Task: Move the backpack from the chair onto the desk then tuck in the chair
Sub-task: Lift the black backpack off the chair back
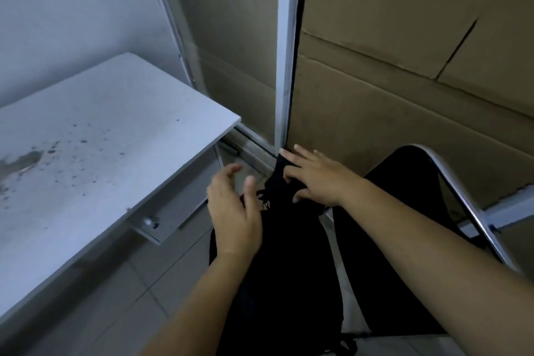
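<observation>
A black backpack stands upright in the lower middle, next to a black chair with a chrome frame at the right. My right hand lies on the backpack's top with fingers spread; whether the thumb grips the fabric is hidden. My left hand hovers open at the backpack's upper left side, fingers apart, holding nothing. The white desk fills the left side, its top stained with dark specks.
A drawer with a metal lock hangs under the desk's near edge. Flattened cardboard and a metal frame post stand behind. Pale floor tiles show between desk and backpack.
</observation>
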